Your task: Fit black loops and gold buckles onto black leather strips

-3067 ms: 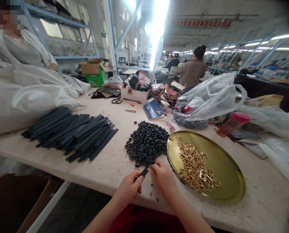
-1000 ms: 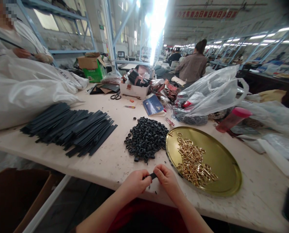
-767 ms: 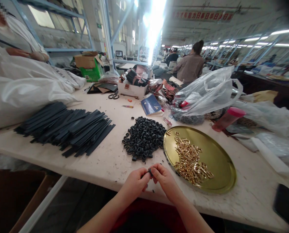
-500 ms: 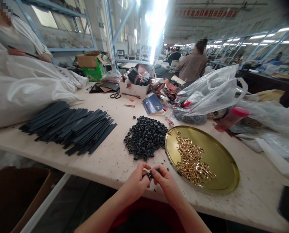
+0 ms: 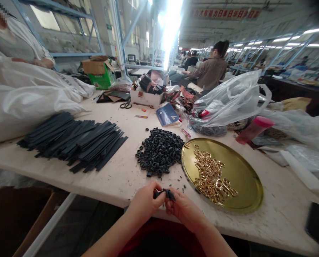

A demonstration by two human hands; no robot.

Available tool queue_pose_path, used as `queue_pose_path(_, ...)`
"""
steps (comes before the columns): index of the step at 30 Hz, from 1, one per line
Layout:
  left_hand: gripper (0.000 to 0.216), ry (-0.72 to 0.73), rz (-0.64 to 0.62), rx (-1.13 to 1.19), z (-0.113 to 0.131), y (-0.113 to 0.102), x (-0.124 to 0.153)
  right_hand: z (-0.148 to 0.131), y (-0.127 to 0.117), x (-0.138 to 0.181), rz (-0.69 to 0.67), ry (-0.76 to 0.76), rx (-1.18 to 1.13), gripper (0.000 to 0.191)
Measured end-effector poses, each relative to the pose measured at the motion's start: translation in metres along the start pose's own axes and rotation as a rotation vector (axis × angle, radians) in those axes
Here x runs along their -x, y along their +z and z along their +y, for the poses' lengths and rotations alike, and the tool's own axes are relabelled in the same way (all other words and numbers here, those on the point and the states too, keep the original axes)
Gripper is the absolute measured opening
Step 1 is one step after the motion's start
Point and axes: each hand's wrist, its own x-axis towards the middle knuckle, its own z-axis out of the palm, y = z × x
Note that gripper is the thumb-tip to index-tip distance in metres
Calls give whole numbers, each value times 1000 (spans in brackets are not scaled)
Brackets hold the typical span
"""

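Observation:
My left hand (image 5: 145, 201) and my right hand (image 5: 183, 210) meet at the near edge of the table. Both pinch one small black strap piece (image 5: 164, 193) between thumbs and fingertips. Just beyond them lies a heap of small black loops (image 5: 160, 151). To the right sits a round gold tray (image 5: 245, 175) holding a pile of gold metal buckles (image 5: 213, 178). A wide stack of long black straps (image 5: 76, 141) lies at the left of the table.
A white sack (image 5: 22, 96) fills the left, with a person's hand resting above it. Scissors (image 5: 125, 105), a blue booklet (image 5: 168, 116), a white box (image 5: 145, 97), clear plastic bags (image 5: 229, 103), a pink-capped bottle (image 5: 252, 130) and a phone (image 5: 318, 226) lie around. A cardboard box (image 5: 17, 217) stands below.
My hands have drawn slightly nearer to me at the table edge. The black piece, earlier held straight between them, now looks bent between my fingertips.

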Motion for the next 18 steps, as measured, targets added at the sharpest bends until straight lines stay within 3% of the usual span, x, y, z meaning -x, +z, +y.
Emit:
queue_pose_path(3,24,-17,-54,-27,4,-3,1,-4,-2,4,-32,29,-91,26)
queue_pose_path(6,25,12,-112,102,8,-6,3,-9,-2,6,-31,-16,-68,27)
queue_pose_path(14,29,-35,-259,471,18,-14,9,-8,-4,-1,374,-368,374,28)
queue_pose_path(18,27,-36,-301,520,17,-6,7,-1,-10,3,378,-476,691,19)
